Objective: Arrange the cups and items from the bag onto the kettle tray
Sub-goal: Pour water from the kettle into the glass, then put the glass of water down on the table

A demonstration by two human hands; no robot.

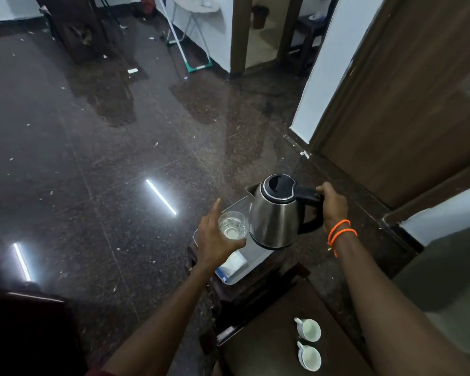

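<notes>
A: Your right hand [334, 206] is curled round the black handle of the steel kettle [276, 213]; that grip is closed tight on it. The kettle looks tilted, its base over the far part of the tray [232, 280]. Whether the base touches the tray, I cannot tell.

B: And the left?

A: Your left hand [215, 241] holds a clear glass [233, 225] from the side, thumb under the near rim, forefinger pointing out straight beyond it. The glass is just beside the kettle's body, above the tray. Upright, as far as it shows.

B: What lies on the tray?

A: A white packet [235, 263] at the near end, partly under your left wrist. The tray itself sits on a dark wooden stand [201, 256].

B: The cups?

A: Two white cups [310, 343] on the dark worktop [269, 348] nearer to you, well apart from the tray. They stand side by side, mouths up, handles to the left.

B: Anything else?

A: Orange bead bands [341, 232] on your right wrist. Dark polished floor [92, 158], scattered with small scraps.
</notes>
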